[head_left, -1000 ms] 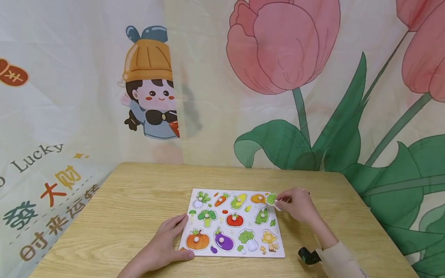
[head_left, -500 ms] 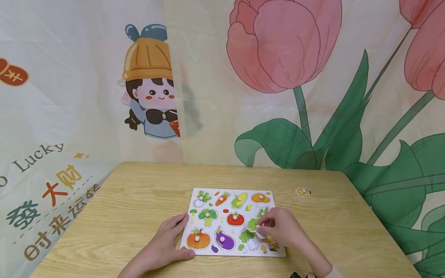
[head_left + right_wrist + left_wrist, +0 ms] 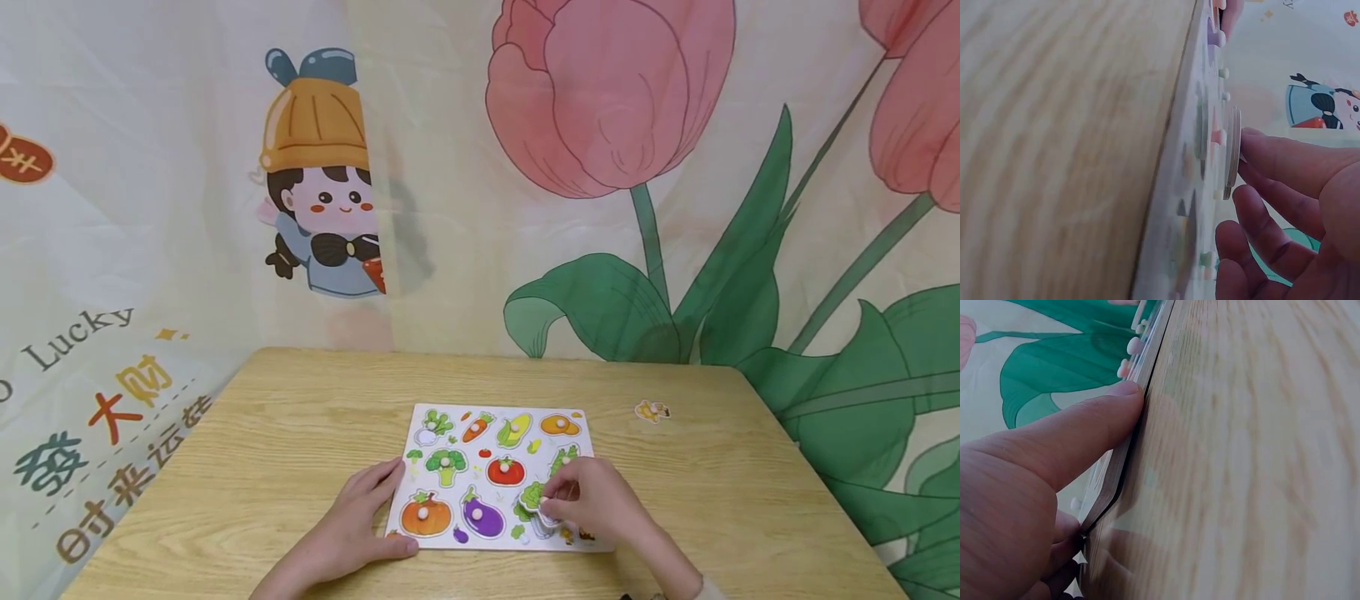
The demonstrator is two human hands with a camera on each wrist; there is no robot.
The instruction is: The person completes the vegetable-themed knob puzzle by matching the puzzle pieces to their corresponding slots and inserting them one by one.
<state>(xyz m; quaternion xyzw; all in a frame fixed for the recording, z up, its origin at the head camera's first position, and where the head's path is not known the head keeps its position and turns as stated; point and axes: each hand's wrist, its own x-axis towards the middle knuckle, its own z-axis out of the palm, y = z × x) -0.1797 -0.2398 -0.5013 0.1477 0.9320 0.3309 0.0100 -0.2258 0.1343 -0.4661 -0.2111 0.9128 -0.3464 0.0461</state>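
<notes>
A white vegetable puzzle board (image 3: 495,542) lies flat on the table. My right hand (image 3: 596,496) pinches a bok choy puzzle piece (image 3: 533,497) above the board's lower right part. In the right wrist view, the bok choy piece (image 3: 1234,150) stands slightly off the board face, held between thumb and fingers. Partly under it shows the printed bok choy recess. My left hand (image 3: 352,521) rests at the board's near left corner, fingers along the left edge and thumb against the near edge. In the left wrist view, the thumb (image 3: 1094,422) presses the board's side.
A mushroom puzzle piece (image 3: 652,412) lies on the wooden table (image 3: 322,408), right of the board. Knobbed pieces sit in the board, among them a pumpkin (image 3: 425,517), an eggplant (image 3: 482,518) and a tomato (image 3: 506,472). A printed curtain (image 3: 450,250) hangs behind the table.
My right hand has brought the bok choy piece from the board's upper right corner down and left over the bok choy recess. The mushroom piece came into view. My left hand stayed put.
</notes>
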